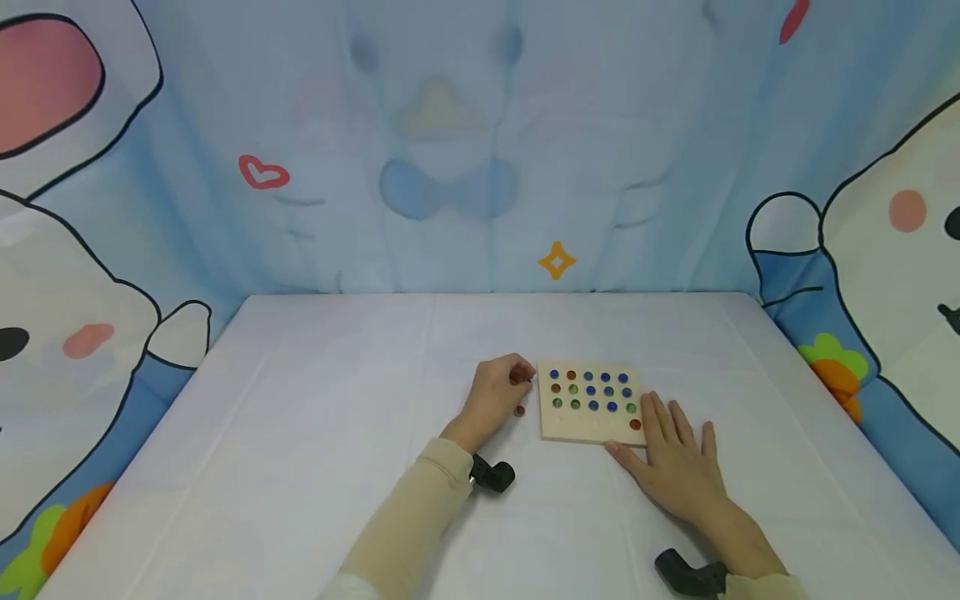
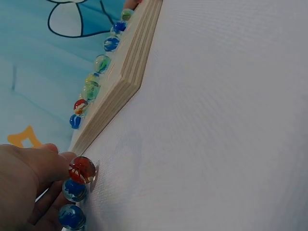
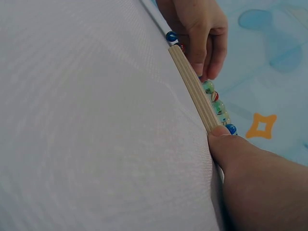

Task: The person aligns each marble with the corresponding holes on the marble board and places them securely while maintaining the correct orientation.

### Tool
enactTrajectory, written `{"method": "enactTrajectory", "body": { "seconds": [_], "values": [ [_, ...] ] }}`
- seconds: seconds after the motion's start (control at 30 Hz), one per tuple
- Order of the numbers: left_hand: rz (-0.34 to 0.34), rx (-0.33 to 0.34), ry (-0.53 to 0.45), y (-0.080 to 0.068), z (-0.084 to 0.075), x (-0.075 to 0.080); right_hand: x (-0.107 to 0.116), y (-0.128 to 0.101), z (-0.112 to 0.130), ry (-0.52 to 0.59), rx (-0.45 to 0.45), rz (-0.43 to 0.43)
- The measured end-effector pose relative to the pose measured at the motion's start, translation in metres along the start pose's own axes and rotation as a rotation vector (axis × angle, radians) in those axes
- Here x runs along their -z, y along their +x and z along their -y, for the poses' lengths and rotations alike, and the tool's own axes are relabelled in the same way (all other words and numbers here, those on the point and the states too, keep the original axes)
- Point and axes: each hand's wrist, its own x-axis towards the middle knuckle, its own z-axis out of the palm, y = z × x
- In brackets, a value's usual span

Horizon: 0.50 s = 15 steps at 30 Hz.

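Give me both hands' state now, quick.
Left hand: fingers curled, holding marbles beside the board.
Right hand: open, flat on the table, fingers and thumb against the board's near right corner.

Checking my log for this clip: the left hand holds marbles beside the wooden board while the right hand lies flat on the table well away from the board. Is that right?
Not quite. The right hand is not away from the wooden board; its fingers rest on the board's near right corner, as the head view shows. The left hand does hold marbles beside it.
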Motion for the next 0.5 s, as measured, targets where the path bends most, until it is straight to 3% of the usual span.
{"method": "enactTrajectory", "body": {
  "seconds": [0.23,0.5],
  "values": [
    [-0.034,-0.020,0.054,-0.003,-0.001,0.001,0.001,-0.001,0.001,0.003,-0.004,0.014],
    [-0.046,-0.069,0.043,-0.003,-0.010,0.000,0.003,-0.002,0.002,-0.012,-0.008,0.021]
  ]
}}
